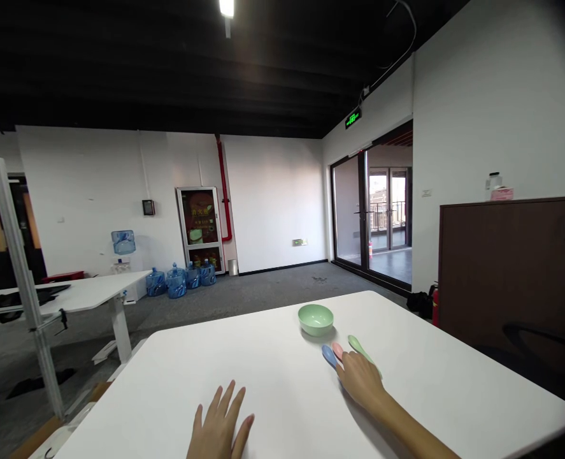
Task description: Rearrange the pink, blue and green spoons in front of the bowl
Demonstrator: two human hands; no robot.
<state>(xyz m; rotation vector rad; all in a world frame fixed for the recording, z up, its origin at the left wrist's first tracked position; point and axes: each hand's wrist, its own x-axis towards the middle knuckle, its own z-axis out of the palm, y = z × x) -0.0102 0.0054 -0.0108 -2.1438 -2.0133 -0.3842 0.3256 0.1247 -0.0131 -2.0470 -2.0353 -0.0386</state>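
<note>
A blue plastic spoon (328, 355), a pink spoon (337, 350) and a green spoon (360, 347) lie at the half-curled right hand (359, 380), its grip unclear, just before a mint-green bowl (315, 319) on the white desk (244, 376). The left hand (219, 424) rests open and empty.

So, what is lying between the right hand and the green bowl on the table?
In the head view, the heads of a blue plastic spoon and a pink spoon lie there, just past the right hand, then a strip of white tabletop before the pale green bowl.
</note>
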